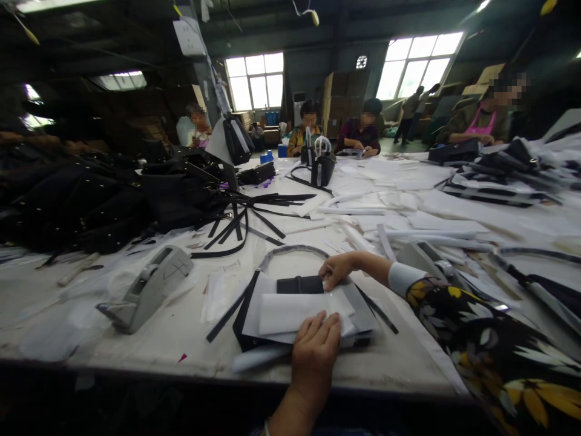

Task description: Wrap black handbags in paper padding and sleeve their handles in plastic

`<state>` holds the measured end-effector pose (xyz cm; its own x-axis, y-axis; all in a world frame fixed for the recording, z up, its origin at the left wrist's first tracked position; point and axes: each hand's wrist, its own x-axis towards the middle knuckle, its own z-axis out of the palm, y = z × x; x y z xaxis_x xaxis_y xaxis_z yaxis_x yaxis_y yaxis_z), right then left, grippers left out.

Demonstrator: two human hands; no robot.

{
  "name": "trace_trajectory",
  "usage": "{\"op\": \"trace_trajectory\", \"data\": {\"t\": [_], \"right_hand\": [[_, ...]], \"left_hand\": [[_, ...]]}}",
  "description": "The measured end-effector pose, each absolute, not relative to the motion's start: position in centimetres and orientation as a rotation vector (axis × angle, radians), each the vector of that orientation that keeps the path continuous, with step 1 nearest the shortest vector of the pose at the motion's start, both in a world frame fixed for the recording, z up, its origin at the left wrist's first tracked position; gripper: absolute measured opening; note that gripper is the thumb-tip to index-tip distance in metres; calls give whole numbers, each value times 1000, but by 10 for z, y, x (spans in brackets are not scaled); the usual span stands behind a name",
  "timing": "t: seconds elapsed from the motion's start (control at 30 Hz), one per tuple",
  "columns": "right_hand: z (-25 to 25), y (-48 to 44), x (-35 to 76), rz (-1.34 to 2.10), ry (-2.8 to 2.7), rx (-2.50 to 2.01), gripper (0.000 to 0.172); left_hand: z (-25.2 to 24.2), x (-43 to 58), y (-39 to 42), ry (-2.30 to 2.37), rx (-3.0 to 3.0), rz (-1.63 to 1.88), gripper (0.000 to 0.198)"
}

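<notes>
A black handbag (241, 330) lies flat on the table before me, its wrapped handle loop (290, 249) pointing away. White sheets (285, 313) cover much of its front, and a black strap piece (288, 285) shows above them. My left hand (315, 345) rests on the lower part of the sheets with its fingers laid out. At the right end of the strap piece, my right hand (337, 270) has its fingers pressed together by some clear or white material. What exactly it pinches is too small to make out.
Grey tape dispensers stand left (157, 284) and right (426, 260). Black straps (245, 212) lie beyond the bag. Black bags (91, 200) are heaped at the left, more (494, 169) at the far right. Several people sit across the white table (218, 363).
</notes>
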<state>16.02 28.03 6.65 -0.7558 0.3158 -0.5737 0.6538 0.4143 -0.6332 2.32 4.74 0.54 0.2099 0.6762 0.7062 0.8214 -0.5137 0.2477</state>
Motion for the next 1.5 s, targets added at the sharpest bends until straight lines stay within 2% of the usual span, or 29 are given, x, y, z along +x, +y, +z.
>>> {"op": "trace_trajectory", "data": {"t": [0.17,0.3,0.43,0.57,0.7,0.93,1.03,1.17,1.23,1.33,1.43,1.5], "right_hand": [[65,281,161,-1253,2430,1003,43],[71,255,164,-1069,2703,1276,31],[77,198,175,-777,2963,1497,34],[73,151,191,-579,3088,1438,39],[63,150,189,-293,3031,1269,49],[64,192,169,-331,2970,1200,25],[73,187,178,-366,2996,1292,32],[66,135,199,-364,3121,1404,41],[52,106,209,-420,3253,1288,54],[31,82,217,-382,3369,1204,71],[22,84,219,-289,3393,1191,67],[23,88,218,-263,3392,1186,65]], "left_hand": [[5,22,46,-1430,-2324,-1151,23],[5,20,45,-1415,-2350,-1117,30],[8,19,45,-1409,-2383,-1092,32],[10,19,45,-1399,-2372,-1077,31],[9,19,44,-1420,-2383,-1057,34],[13,16,43,-1433,-2434,-1022,37],[14,16,42,-1420,-2453,-1008,38],[16,17,41,-1420,-2459,-1019,39],[23,12,39,-1404,-2503,-1000,43],[43,-12,33,-1306,-2589,-778,58],[64,-53,30,-1296,-2506,-450,80],[72,-80,30,-1340,-2471,-304,87]]}}
